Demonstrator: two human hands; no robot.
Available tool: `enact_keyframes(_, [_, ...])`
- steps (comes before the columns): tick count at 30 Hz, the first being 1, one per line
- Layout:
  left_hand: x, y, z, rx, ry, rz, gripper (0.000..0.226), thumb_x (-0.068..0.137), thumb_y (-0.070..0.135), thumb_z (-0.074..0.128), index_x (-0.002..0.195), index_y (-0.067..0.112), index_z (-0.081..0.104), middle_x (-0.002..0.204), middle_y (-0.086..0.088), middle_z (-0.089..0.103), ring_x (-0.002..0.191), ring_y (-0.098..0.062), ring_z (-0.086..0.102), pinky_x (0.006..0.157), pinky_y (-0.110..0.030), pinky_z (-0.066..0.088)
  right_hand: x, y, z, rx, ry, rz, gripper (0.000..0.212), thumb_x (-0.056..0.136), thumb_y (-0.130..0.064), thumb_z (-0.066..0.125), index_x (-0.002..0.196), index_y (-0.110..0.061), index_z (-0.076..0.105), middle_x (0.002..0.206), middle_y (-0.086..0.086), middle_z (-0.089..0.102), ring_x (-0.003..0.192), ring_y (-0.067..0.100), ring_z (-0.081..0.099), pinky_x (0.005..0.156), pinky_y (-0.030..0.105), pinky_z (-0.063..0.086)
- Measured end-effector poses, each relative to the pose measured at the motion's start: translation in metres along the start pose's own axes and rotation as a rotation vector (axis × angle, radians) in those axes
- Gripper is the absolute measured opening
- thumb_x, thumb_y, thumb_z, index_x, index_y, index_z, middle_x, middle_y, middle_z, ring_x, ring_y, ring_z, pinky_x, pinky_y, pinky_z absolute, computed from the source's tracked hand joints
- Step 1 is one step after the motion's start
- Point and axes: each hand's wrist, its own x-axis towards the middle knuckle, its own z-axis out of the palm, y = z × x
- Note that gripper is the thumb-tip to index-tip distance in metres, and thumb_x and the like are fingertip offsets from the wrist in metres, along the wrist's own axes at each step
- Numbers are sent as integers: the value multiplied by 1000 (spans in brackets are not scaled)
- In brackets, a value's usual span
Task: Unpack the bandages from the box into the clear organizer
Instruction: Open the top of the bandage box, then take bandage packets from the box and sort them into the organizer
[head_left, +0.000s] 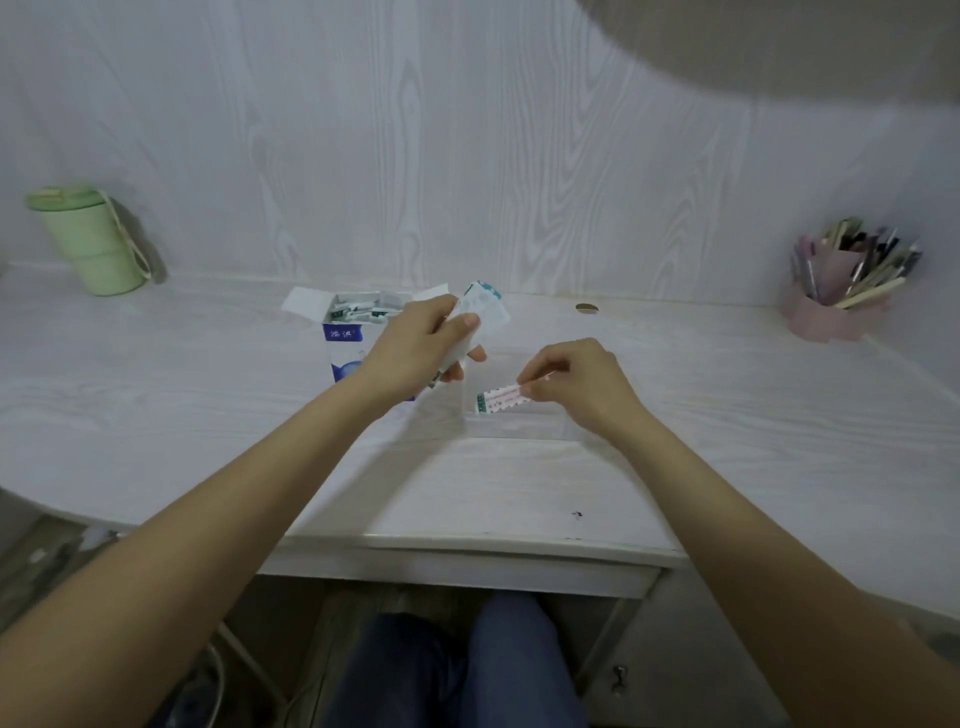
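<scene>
While the box (345, 332) stands open at centre-left on the counter (208, 415), flaps splayed, the unpacking looks barely begun. Wrapped strips still crowd its mouth, packed on edge; count not readable from here.

Left hand (415, 345): fingers and thumb curled round a small stack of bandages (480, 309), held up just right of the box, above the counter. Stack fans slightly at its far end. Thickness hard to judge.

Right hand (574, 382): fingertips pinching one end of a single bandage (497, 399), pink-white wrapper with a green end. Strip lies low inside the clear organizer (519, 423), near its left wall; whether it already rests on the floor of the organizer I cannot tell.

Organizer sits just right of the box, near the middle of the counter. Its walls are almost invisible against the pale wood. No other strips seen in it, though the hand covers its right part.

Judgement: one strip going in, a handful out and waiting, the bulk still boxed. Most of the job remains.

Elsewhere: green cup (91, 239) far left, pen holder (844, 291) far right, both well apart from the work
</scene>
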Motion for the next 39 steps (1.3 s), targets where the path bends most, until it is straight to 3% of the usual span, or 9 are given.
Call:
enact_keyframes(7, [0, -7, 0, 54, -24, -7, 25, 99, 26, 43, 102, 6, 57, 86, -3, 72, 53, -11, 58, 67, -44, 54, 7, -7, 24, -348, -101, -111, 10, 84, -5, 62, 78, -5, 71, 82, 8, 70, 79, 21, 63, 71, 28, 49])
enact_keyframes(9, [1, -10, -1, 44, -30, -14, 25, 99, 26, 43, 101, 6, 57, 87, -4, 72, 54, -11, 57, 65, -40, 53, 7, -8, 27, -374, -154, -114, 26, 90, -18, 59, 72, -1, 65, 68, 8, 64, 65, 24, 58, 64, 33, 46])
enact_keyframes(12, [1, -13, -1, 22, -46, -22, 24, 99, 27, 43, 101, 7, 57, 89, -6, 72, 56, -12, 58, 64, -36, 51, 2, -10, 28, -400, -247, -102, 48, 97, -35, 49, 59, -6, 48, 52, 0, 42, 48, 18, 38, 52, 30, 30])
enact_keyframes(18, [2, -17, -1, -12, -58, -31, 24, 99, 26, 43, 100, 7, 57, 88, -6, 71, 58, -16, 58, 64, -35, 50, 1, -11, 27, -472, -342, -149, 51, 101, -40, 36, 56, -16, 40, 58, -2, 44, 53, 13, 42, 53, 27, 29])
enact_keyframes(21, [3, -17, -1, -43, -54, -31, 21, 100, 26, 43, 99, 10, 57, 88, -5, 71, 56, -13, 57, 61, -30, 50, 1, -10, 25, -556, -307, -223, 49, 100, -41, 34, 74, -10, 62, 80, 3, 58, 78, 18, 52, 72, 34, 41])
enact_keyframes(25, [2, -17, -1, -61, -51, -39, 21, 100, 26, 43, 100, 10, 57, 87, -5, 71, 54, -11, 57, 53, -19, 48, 2, -12, 22, -702, -309, -298, 53, 101, -43, 27, 93, -8, 66, 94, 4, 63, 95, 18, 46, 81, 32, 31])
enact_keyframes(30, [3, -18, 0, -65, -63, -43, 25, 99, 27, 43, 104, 7, 57, 88, -5, 72, 55, -12, 57, 57, -26, 49, 7, -9, 17, -496, -394, -133, 56, 99, -47, 32, 86, -2, 62, 89, 14, 63, 80, 25, 56, 70, 33, 39])
enact_keyframes(36, [4, -18, 1, -70, -59, -43, 26, 99, 27, 44, 107, 7, 58, 89, -6, 71, 53, -10, 57, 55, -22, 49, 3, -7, 16, -355, -408, -89, 48, 99, -45, 36, 67, -11, 49, 67, -4, 47, 61, 12, 43, 58, 24, 32])
enact_keyframes(39, [4, -17, 1, -75, -64, -38, 25, 99, 27, 44, 107, 8, 58, 90, -6, 72, 55, -11, 57, 58, -26, 49, 2, -6, 17, -322, -398, -67, 51, 98, -48, 35, 82, -3, 54, 78, 0, 52, 69, 14, 46, 64, 27, 36])
